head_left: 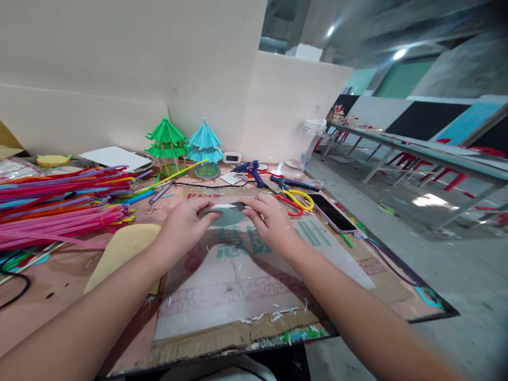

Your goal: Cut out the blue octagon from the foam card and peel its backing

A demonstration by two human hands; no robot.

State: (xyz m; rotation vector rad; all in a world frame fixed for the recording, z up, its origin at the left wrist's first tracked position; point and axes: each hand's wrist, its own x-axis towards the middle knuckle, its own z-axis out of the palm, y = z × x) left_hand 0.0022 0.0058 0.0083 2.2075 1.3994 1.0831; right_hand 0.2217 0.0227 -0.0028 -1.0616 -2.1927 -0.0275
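My left hand (190,219) is closed on the left edge of a round, flat, grey-green disc (227,216) with a whitish rim, held just above the work sheet. My right hand (270,220) pinches a small dark blade-like piece (238,205) at the disc's upper right edge; its exact kind is unclear. Under both hands lies a whitish translucent plastic sheet (234,290) with green and red printing, spread over brown cardboard (198,344). White shavings (274,314) are scattered near its front edge.
Bundles of coloured pipe cleaners (53,206) cover the left side. Behind stand a green pagoda-like model (166,140) and a blue one (204,141). A glue gun (254,171), yellow-and-red-handled scissors (299,199), a phone (332,212) and a clear plastic jar (304,145) lie or stand at right.
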